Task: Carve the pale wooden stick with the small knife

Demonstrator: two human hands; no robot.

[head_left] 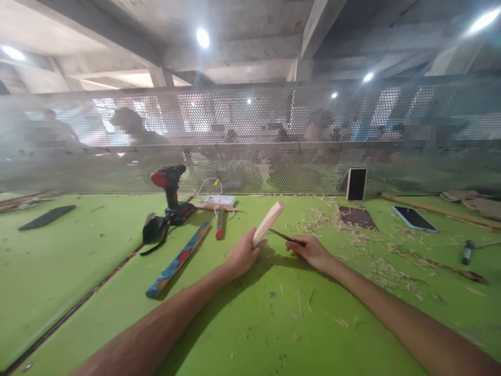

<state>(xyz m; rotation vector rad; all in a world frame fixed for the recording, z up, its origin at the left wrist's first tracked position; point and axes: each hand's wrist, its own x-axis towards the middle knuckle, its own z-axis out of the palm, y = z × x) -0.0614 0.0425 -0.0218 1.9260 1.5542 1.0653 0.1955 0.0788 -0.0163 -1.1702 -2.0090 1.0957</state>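
My left hand (243, 254) is closed round the lower end of a pale wooden stick (269, 223), which tilts up and to the right. In my right hand (311, 251) is a slim dark knife (285, 236), gripped by its handle. Its blade points up and left, its tip close to the stick; whether they touch I cannot tell. Left of my left hand lie a long painted wooden strip (179, 259) in blue and red and a shorter painted piece (219, 223). Curled wood shavings (354, 230) are scattered to the right of my right hand.
On the green table (250, 324) stand a cordless drill (171, 193) and a white power strip (219, 200). To the right are an upright phone (356, 184), a flat phone (415, 219), a sandpaper-like sheet (358, 217) and a marker (467, 253). A perforated metal screen (250, 162) borders the back.
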